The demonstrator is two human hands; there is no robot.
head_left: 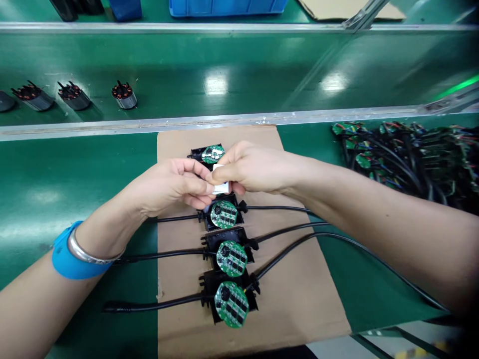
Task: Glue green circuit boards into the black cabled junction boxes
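My left hand (172, 185) and my right hand (251, 168) meet over a brown cardboard sheet (299, 289), both pinching a small white piece (220, 187) between their fingertips. Under and around them lies a column of black housings, each with a round green circuit board: one at the far end (212, 153), then three nearer ones (223, 214), (232, 258), (231, 304). Black cables (284, 230) run out left and right from the housings. A blue band and a metal bangle sit on my left wrist.
A heap of green boards with black wires (411, 159) lies at the right on the green bench. Beyond a metal rail (112, 127), several motor stators (124, 95) stand on a green belt. Blue bins (224, 7) and cardboard are at the far edge.
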